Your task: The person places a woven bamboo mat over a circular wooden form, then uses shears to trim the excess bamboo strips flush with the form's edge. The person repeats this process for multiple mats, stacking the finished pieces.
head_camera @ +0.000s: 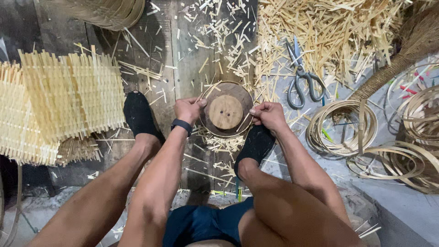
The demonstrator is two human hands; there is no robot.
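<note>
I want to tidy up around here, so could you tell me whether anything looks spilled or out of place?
Yes: bamboo offcuts are strewn in a thick heap over the floor boards, and scissors lie open at the heap's edge. Both hands, left hand and right hand, grip the round wooden disc.

A dark, band-shaped smartwatch (pixel 181 124) is being worn on the left wrist. Black fabric socks (pixel 138 115) are being worn on both feet, and dark blue shorts (pixel 201 224) are being worn at the waist. Arms and legs are being left bare, without sleeves.
</note>
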